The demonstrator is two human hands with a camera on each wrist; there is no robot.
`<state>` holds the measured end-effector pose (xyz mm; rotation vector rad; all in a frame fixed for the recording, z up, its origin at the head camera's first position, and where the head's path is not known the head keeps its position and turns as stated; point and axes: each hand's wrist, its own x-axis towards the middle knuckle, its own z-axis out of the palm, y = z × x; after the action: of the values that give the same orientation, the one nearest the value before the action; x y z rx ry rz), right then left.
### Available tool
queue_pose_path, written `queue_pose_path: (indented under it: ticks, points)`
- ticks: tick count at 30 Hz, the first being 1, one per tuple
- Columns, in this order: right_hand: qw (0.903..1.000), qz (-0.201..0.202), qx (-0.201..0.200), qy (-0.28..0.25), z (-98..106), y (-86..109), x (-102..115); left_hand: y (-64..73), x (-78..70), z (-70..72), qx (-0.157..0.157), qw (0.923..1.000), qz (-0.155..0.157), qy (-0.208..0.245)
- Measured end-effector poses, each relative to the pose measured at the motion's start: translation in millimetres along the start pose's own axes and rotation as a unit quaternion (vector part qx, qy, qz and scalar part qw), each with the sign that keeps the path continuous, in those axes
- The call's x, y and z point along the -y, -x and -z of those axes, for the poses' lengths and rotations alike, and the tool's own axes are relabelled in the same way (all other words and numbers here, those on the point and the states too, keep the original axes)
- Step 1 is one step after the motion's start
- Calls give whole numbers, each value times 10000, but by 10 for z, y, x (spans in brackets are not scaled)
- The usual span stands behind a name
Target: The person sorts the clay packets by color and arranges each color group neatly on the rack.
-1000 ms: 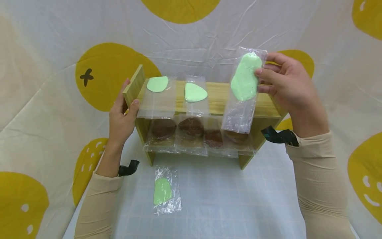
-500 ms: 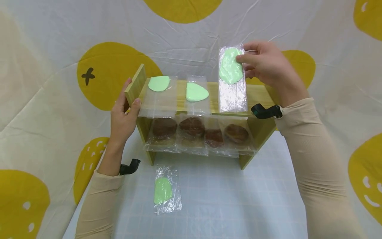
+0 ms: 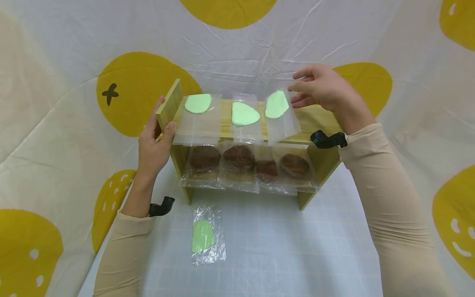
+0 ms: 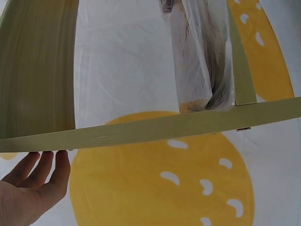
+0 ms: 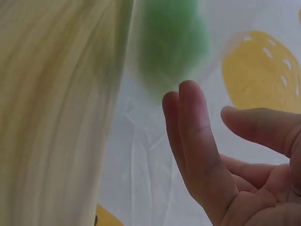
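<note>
A small wooden shelf [image 3: 323,123] stands in the head view. My left hand [image 3: 156,148] grips its left side panel, thumb in front and fingers on the outer face; in the left wrist view the fingers [image 4: 59,174] touch that face. On the top board lie three clear bags with flat green pieces: a left bag [image 3: 198,103], a middle bag [image 3: 245,114] and a right bag [image 3: 276,104]. Beside the right bag, my right hand [image 3: 326,88] hovers with loosely spread fingers and holds nothing. In the right wrist view a green piece [image 5: 174,42] is blurred beyond the fingertips.
Several clear bags with brown pieces, one a bagged brown round [image 3: 294,166], sit on the lower board and overhang its front. Another bagged green piece [image 3: 203,236] lies on the pale table [image 3: 282,251] in front. A yellow-patterned cloth [image 3: 130,95] hangs behind.
My right hand has moved left with the right green bag, lowered it onto the top board and let go. The left hand keeps its grip on the shelf.
</note>
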<state>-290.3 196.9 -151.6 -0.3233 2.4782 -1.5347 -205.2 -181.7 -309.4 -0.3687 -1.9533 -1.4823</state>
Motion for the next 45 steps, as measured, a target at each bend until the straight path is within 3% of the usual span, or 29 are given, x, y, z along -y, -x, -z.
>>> queue_pose_path:
  ticks: [10,16,23,27,35,39,45]
  points:
    - [9928,557,-430,965,-68,252,64,-23,42,10,-3,10000,-19,23]
    - [9866,1274,-626,801,-229,602,78,-21,59,23,-33,10000,51,50]
    - [9681,2360,-451,710,-429,1000,-134,44,-319,-2,-28,9999,8,105]
    - [9590,2774,-240,526,-563,1181,-339,51,-325,1,-29,9999,-8,137]
    - [9622,2703,242,212,-850,1421,-799,48,-323,3,-15,9999,-55,163]
    - [9661,2516,488,298,-976,1431,-1032,50,-314,4,-32,9998,-99,143]
    - [9709,2189,972,-69,-1216,1415,-1378,55,-309,3,-46,9999,-99,88]
